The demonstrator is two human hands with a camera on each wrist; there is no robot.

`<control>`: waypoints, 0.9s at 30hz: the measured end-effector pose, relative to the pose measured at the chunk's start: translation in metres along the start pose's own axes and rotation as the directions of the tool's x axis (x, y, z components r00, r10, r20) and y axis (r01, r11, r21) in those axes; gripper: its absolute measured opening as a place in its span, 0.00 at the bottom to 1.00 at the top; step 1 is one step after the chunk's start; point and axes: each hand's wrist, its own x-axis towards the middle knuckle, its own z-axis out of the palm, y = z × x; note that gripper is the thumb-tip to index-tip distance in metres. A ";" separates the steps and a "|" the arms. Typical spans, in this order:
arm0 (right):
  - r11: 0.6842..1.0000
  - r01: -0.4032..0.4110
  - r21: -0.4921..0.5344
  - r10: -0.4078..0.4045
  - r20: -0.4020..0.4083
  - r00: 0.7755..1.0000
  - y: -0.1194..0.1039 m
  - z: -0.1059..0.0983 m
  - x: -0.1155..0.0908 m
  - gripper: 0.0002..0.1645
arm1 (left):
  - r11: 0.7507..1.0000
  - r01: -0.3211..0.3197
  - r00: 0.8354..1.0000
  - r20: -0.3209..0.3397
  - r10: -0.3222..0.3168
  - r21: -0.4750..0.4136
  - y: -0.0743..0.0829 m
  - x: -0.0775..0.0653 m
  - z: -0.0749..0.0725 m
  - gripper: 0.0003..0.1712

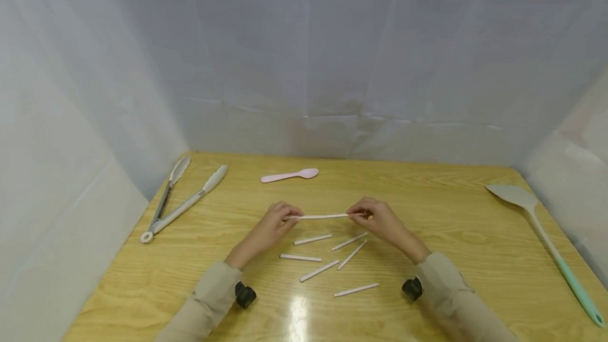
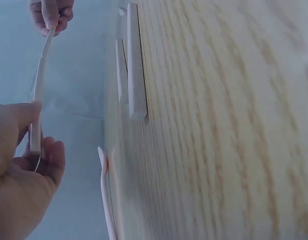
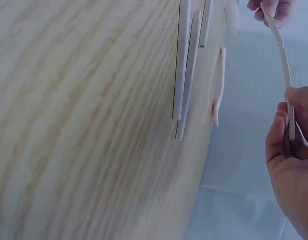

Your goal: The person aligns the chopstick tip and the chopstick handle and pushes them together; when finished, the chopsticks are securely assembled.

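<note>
Both hands hold up a thin white stick (image 1: 325, 217) above the table, one at each end. My left hand (image 1: 275, 224) pinches its left end between thumb and fingers; my right hand (image 1: 380, 219) pinches its right end. In the right wrist view the held stick (image 3: 285, 62) has a small notch or joint partway along; whether it is one cracked piece or two pieces meeting, I cannot tell. Several similar loose sticks (image 1: 320, 271) lie scattered on the wood below and between the hands.
A pink spoon (image 1: 288, 176) lies behind the hands. Spread metal tongs (image 1: 180, 211) rest at the table's left edge. Along the right edge is a spatula (image 1: 546, 236) with a green handle end. Pale sheeting (image 1: 332, 57) hangs at the back and sides of the wooden table (image 1: 456, 189).
</note>
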 end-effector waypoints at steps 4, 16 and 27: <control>1.000 -0.010 0.008 0.010 -0.009 1.000 -0.002 0.003 -0.001 0.05 | 0.998 0.026 1.000 0.001 -0.026 -0.062 0.001 -0.001 0.000 0.11; 0.999 0.036 0.032 -0.033 -0.090 0.995 -0.009 0.005 -0.004 0.06 | 0.997 -0.054 0.994 -0.097 0.048 -0.062 0.005 -0.001 0.003 0.12; 0.986 0.160 0.054 -0.149 -0.171 0.974 -0.008 0.008 -0.003 0.05 | 0.986 -0.162 0.972 -0.180 0.153 -0.034 0.008 -0.002 0.003 0.09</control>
